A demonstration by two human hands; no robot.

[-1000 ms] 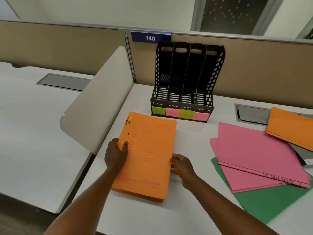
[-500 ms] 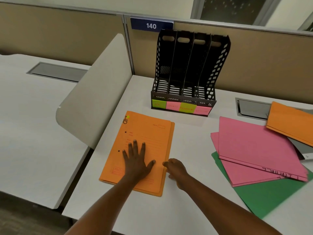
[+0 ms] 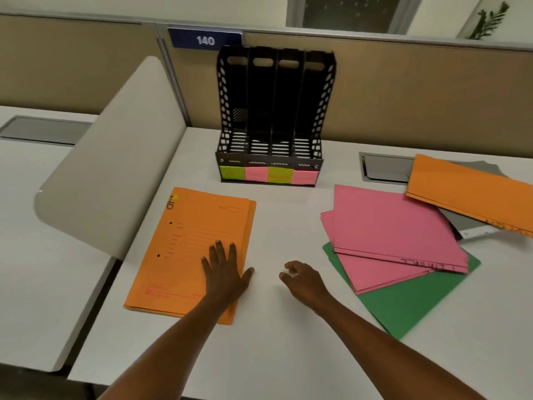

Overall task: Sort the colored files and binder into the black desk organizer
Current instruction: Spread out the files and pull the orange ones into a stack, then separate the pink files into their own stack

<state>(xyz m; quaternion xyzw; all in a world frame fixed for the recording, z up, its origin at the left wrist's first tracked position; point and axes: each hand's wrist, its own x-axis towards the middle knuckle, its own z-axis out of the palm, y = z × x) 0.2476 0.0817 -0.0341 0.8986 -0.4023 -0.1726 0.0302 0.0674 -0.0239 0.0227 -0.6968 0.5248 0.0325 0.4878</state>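
A stack of orange files (image 3: 184,243) lies flat on the white desk (image 3: 282,342). My left hand (image 3: 223,271) rests flat on its lower right part, fingers spread. My right hand (image 3: 301,280) hovers over the bare desk just right of the stack, fingers loosely curled, holding nothing. The black desk organizer (image 3: 274,116) stands upright at the back with several slots, all without files, and green and pink sticky labels along its base. To the right lie pink files (image 3: 392,235) on a green file (image 3: 409,295), and further right another orange file (image 3: 473,192) over a grey binder (image 3: 473,226).
A curved white divider panel (image 3: 115,168) rises along the desk's left edge, with a second desk (image 3: 34,255) beyond it. A tan partition wall (image 3: 418,93) with a "140" sign (image 3: 205,40) stands behind the organizer. A metal cable hatch (image 3: 383,166) is set into the desk at the back right.
Both hands gripped the orange stack's sides a second ago. The left hand then went flat on top; the right hand has let go and drifted right, off the stack.
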